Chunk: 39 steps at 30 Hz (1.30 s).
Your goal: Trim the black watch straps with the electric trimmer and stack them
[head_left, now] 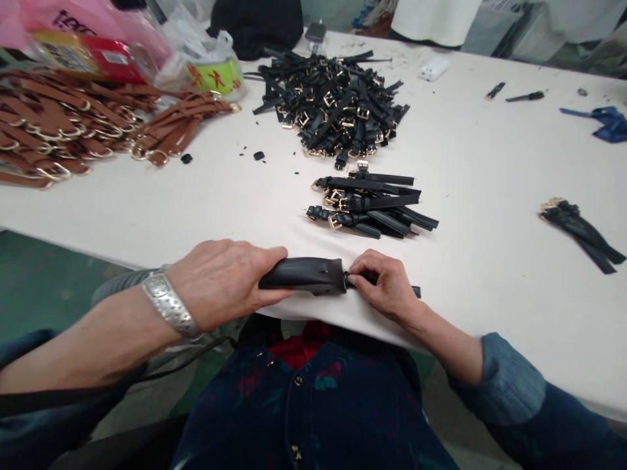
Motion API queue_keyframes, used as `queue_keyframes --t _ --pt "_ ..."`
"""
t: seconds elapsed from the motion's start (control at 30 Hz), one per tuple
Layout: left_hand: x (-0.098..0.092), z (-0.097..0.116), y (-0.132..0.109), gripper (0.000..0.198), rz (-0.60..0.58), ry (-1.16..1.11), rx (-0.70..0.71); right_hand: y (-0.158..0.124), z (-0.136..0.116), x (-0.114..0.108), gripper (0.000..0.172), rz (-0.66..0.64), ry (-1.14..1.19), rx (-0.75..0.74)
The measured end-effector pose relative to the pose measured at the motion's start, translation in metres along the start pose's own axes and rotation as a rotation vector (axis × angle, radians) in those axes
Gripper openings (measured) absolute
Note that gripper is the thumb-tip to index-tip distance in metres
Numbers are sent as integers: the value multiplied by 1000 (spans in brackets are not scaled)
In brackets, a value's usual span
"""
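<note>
My left hand [223, 281] is wrapped round the handle of a black hand tool [306, 274] that lies along the table's near edge. My right hand [385, 284] pinches a black strap [415, 291] at the tool's tip; only the strap's end shows past my fingers. Just beyond my hands lies a small row of black straps with gold buckles [369, 205]. Farther back is a big heap of black buckled straps [333, 108].
Brown straps with gold buckles [73, 127] are piled at the far left, with plastic bags [147, 46] behind them. A small bundle of black straps [580, 232] lies at the right. The white table [490, 170] also bears a white box [434, 67], blue scraps [605, 123] and black bits.
</note>
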<state>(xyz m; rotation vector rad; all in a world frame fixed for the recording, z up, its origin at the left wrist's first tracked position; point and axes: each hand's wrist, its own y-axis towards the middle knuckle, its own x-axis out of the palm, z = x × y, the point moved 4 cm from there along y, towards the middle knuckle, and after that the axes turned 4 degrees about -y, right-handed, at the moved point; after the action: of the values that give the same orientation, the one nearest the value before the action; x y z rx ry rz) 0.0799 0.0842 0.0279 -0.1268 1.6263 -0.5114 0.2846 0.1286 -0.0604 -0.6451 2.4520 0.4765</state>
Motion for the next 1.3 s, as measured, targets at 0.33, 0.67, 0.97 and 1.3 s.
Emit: queue_keyframes --t 0.33,0.67,0.97,1.3 --pt "18 -4 -13 52 44 -12 -122 -2 0 2 10 -11 7 -4" --pt "18 2 -22 50 -16 -77 -143 -2 -1 1 10 -23 2 -6" --pt "18 -2 -3 54 23 -135 -202 0 2 1 11 -1 -3 -24" --pt "27 -7 -8 53 80 -182 -217 -15 3 -20 11 -34 -291 47"
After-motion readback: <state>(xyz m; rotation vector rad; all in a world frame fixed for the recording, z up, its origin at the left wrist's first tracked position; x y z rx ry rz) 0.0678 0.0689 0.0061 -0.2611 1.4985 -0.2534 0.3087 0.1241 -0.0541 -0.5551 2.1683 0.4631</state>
